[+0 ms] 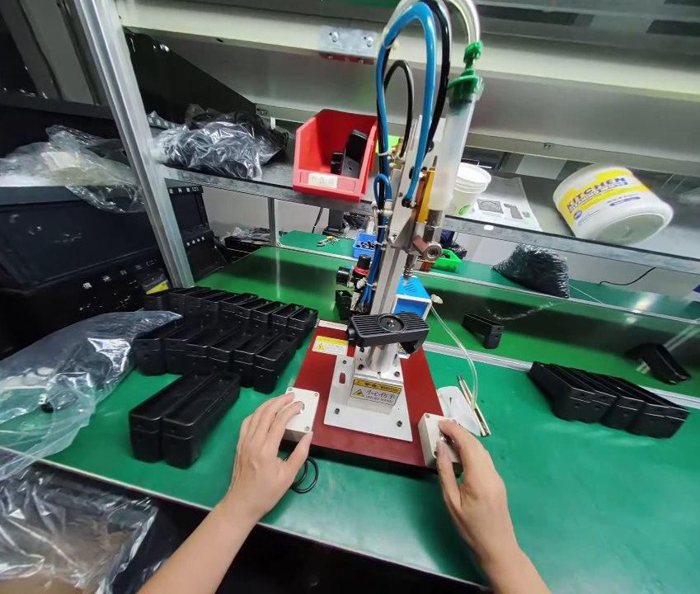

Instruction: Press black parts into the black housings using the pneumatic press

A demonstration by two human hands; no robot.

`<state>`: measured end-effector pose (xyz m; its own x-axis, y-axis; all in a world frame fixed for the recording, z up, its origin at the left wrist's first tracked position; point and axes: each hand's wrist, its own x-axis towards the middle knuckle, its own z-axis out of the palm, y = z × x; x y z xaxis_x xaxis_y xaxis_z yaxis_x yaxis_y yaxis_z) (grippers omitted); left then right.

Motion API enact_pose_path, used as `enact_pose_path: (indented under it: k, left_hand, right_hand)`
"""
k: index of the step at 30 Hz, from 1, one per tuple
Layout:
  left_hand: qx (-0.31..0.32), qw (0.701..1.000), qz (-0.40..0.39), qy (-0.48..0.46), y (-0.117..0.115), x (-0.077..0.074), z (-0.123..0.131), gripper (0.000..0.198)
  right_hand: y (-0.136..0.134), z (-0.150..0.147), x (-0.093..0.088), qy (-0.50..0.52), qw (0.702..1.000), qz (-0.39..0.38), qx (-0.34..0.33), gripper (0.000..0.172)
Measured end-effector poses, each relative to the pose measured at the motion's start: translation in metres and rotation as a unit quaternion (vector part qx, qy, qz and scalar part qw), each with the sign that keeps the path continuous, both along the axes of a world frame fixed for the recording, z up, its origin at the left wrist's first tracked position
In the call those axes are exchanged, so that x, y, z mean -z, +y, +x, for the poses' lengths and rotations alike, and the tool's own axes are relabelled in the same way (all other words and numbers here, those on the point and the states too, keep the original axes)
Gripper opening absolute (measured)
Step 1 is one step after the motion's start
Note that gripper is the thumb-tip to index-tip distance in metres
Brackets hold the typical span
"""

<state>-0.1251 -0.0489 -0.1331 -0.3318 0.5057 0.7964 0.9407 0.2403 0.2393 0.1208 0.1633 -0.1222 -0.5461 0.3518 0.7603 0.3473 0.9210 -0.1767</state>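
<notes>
My left hand (268, 452) rests on the left white button box (303, 419), fingers stretched over its top and thumb apart near its front side. On the right white button box (429, 437) lies my right hand (473, 487), its fingertips at the button and its fingers apart. Between the boxes a pneumatic press (380, 363) stands on a dark red base (350, 443). A ribbed black plastic part (390, 328) sits on its fixture, below the raised nozzle (410, 268). Black rings (306, 477) lie by my left hand.
Rows of black plastic housings (219, 330) fill the left of the green bench, beside a clear plastic bag (53, 388). More black housings (609, 400) lie at right. A red bin (332, 157) and a white tub (609, 206) stand on the shelf behind.
</notes>
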Motion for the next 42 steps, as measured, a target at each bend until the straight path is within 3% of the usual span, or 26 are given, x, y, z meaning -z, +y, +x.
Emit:
enact_pose_path:
  k: [9,12,18,23,26,29,42]
  left_hand:
    - [0.015,1.000,0.008,0.000,0.005,-0.001,-0.002,0.032]
    - [0.012,1.000,0.012,-0.004,0.008,-0.001,-0.003,0.030]
    - [0.023,0.999,0.032,-0.020,0.016,0.000,-0.005,0.029]
    - [0.034,0.997,0.024,-0.065,0.014,0.002,-0.003,0.033]
    - [0.026,0.995,0.015,-0.091,0.012,0.003,-0.003,0.039]
    - [0.022,0.994,0.011,-0.105,0.012,0.003,-0.003,0.038]
    - [0.013,0.992,0.008,-0.126,0.010,0.006,-0.001,0.035]
  right_hand:
    - [-0.001,0.002,0.023,0.100,0.992,0.016,-0.072,0.053]
    - [0.001,-0.001,0.021,0.111,0.991,0.011,-0.075,0.043]
    - [0.004,-0.008,0.014,0.090,0.994,0.055,-0.013,0.020]
    - [0.004,-0.006,0.018,0.155,0.987,-0.052,-0.006,0.014]
    - [0.006,-0.005,0.022,0.186,0.972,-0.135,0.041,0.018]
    - [0.010,-0.003,0.025,0.177,0.963,-0.199,0.041,0.021]
    - [0.009,0.000,0.025,0.155,0.952,-0.255,0.062,0.031]
